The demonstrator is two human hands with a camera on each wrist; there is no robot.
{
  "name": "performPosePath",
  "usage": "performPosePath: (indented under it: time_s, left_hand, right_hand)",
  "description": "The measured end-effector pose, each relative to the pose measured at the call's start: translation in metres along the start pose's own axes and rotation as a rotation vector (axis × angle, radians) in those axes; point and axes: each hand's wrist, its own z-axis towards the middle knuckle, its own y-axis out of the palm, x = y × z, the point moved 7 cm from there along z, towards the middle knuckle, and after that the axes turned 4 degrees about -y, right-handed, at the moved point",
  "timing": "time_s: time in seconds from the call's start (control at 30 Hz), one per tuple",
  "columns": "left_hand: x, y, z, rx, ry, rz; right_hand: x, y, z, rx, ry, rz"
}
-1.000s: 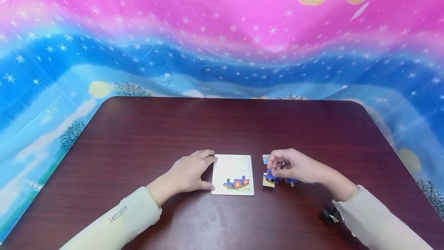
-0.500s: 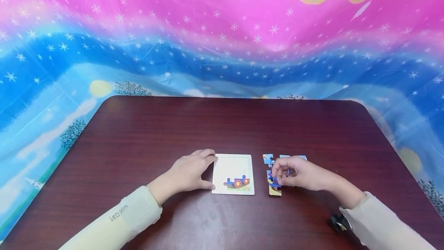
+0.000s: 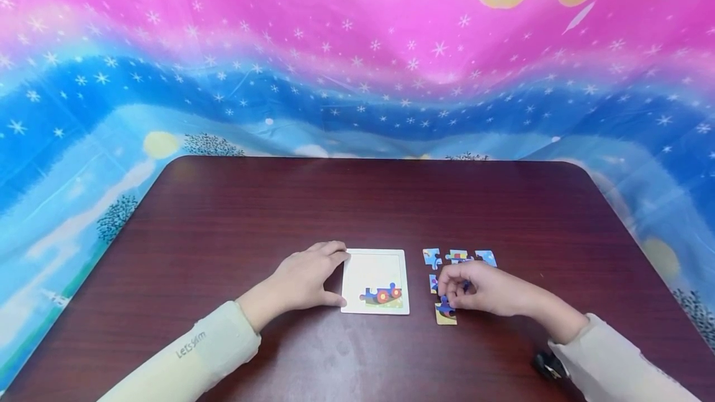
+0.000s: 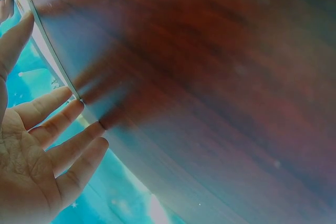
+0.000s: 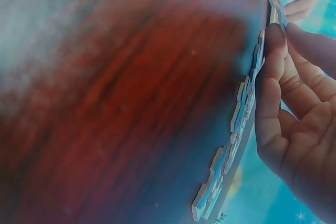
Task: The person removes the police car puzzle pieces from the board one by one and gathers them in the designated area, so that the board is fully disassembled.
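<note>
A square white puzzle tray (image 3: pixel 375 265) lies on the table, with joined train puzzle pieces (image 3: pixel 382 295) in its lower right. My left hand (image 3: pixel 306 275) touches the tray's left side, thumb at the near corner and fingertips at the far one; the left wrist view shows that hand's fingers (image 4: pixel 58 121) spread and fairly straight. Right of the tray, my right hand (image 3: pixel 483 288) pinches a puzzle piece (image 3: pixel 445 314) with blue and yellow print between thumb and index finger. In the right wrist view this puzzle piece (image 5: pixel 280 10) stands tilted, seen nearly edge-on.
Loose puzzle pieces lie beyond the right hand: a light blue corner piece (image 3: pixel 431 257), a colourful piece (image 3: pixel 458 255) and another blue piece (image 3: pixel 486 257). One more piece (image 3: pixel 432 283) is partly covered by the fingers. A printed cloth (image 3: pixel 357 79) hangs behind the dark table (image 3: pixel 279 203).
My right hand has shifted right and nearer with the pinched piece, uncovering the loose pieces behind it. The left hand and the tray stay in place.
</note>
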Motion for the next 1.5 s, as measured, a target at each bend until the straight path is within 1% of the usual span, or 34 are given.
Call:
performPosePath:
  time_s: [0.3,0.43,0.57,0.77,0.9,1.13,1.43,1.5]
  left_hand:
    - [-0.001,0.001,-0.001,0.002,0.001,0.005]
    - [-0.001,0.002,0.0,0.002,-0.002,0.006]
    - [-0.001,0.002,0.0,0.006,0.002,0.003]
    - [-0.002,0.002,-0.001,0.005,0.002,-0.004]
    - [-0.002,0.002,-0.001,0.001,-0.005,-0.002]
    - [-0.001,0.002,-0.001,-0.004,-0.008,0.005]
    - [0.0,0.0,0.0,-0.004,-0.008,0.01]
    - [0.0,0.0,0.0,-0.003,-0.006,0.01]
  right_hand:
    - [-0.001,0.001,0.0,0.007,-0.051,-0.035]
    - [-0.002,-0.001,-0.001,0.008,-0.051,-0.041]
    - [-0.002,-0.004,-0.001,0.013,-0.031,-0.053]
    - [-0.004,-0.007,0.006,0.035,-0.024,-0.091]
    - [-0.007,-0.007,0.016,0.042,-0.016,-0.109]
    - [-0.017,0.0,0.04,0.033,-0.035,-0.204]
    - [-0.03,0.013,0.07,-0.014,-0.068,-0.204]
    - [-0.032,0.016,0.075,-0.022,-0.09,-0.21]
